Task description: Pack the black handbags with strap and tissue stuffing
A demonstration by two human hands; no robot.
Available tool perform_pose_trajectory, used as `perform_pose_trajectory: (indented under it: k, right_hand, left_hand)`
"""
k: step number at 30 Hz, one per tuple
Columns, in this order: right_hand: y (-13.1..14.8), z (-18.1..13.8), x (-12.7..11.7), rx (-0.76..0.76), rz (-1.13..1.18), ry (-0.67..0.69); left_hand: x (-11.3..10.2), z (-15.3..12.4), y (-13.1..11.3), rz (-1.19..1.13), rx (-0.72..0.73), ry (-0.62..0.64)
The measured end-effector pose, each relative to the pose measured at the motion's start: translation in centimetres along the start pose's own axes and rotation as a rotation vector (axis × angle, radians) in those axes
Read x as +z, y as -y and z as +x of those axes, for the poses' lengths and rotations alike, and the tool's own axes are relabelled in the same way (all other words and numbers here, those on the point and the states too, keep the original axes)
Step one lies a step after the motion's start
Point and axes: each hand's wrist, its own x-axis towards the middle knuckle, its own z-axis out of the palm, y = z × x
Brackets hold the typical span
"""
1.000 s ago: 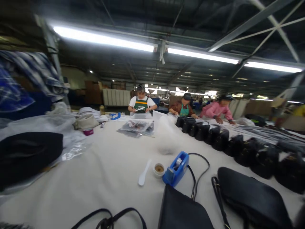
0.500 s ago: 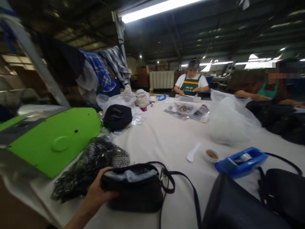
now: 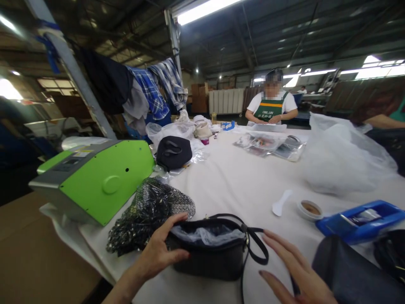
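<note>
Just now, the fingers of my left hand (image 3: 156, 251) are clamped on the left end of a black handbag (image 3: 209, 265), thumb on its near side and forefinger at the far rim. My right hand (image 3: 306, 278) has its fingers spread apart near the handbag's right end; I cannot tell whether a fingertip touches the looped strap (image 3: 264, 252) between them. The handbag sits on the near part of the tabletop (image 3: 221, 181), its mouth open upward. Beyond my left hand, crumpled black wrapping (image 3: 136, 223) crowds the left side, and a green machine (image 3: 117, 181) blocks the space past it. On the right, a second dark bag (image 3: 344, 270) lies partly behind my right hand; farther off come a blue tape dispenser (image 3: 357, 223), a small round tub (image 3: 310, 210) and a white spoon (image 3: 281, 203). A bulging plastic bag (image 3: 344, 164) takes up the far right, with flat packets (image 3: 259, 143) left of it.

The handbag has rounded corners, and thin, wrinkled, translucent filling (image 3: 210, 237) shows in its mouth. The wrapping is glossy and net-patterned, the machine flat-panelled with a round disc, the tabletop covered in pale, slightly rippled cloth.
</note>
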Motion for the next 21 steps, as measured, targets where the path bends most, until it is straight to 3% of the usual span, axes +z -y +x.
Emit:
perform_pose_trajectory:
  k: [2, 5, 10, 13, 16, 19, 21]
  right_hand:
    - [2.4, 2.2, 2.2, -0.066, -0.030, -0.009]
    - [3.6, 4.0, 4.1, 0.050, -0.055, 0.000]
    - [2.0, 3.9, 2.9, 0.047, -0.128, 0.183]
    - [1.6, 3.7, 2.1, 0.072, -0.099, 0.243]
    - [2.6, 3.3, 2.3, 0.157, -0.080, 0.199]
    - [4.5, 2.5, 2.7, 0.279, -0.088, 0.182]
    - [5.8, 1.8, 2.8, 0.334, -0.003, 0.267]
  left_hand:
    - [0.1, 0.4, -0.2, -0.006, 0.005, 0.010]
    - [-0.1, 0.8, -0.7, -0.008, -0.017, 0.028]
    - [-0.6, 2.2, -1.1, 0.010, -0.004, 0.071]
    - [-0.3, 4.8, -1.0, 0.040, 0.121, 0.125]
    - [0.8, 8.5, -1.3, 0.066, 0.281, 0.144]
    - [2.0, 10.4, -2.3, 0.093, 0.356, 0.023]
    - [2.8, 9.7, -3.5, 0.113, 0.424, -0.031]
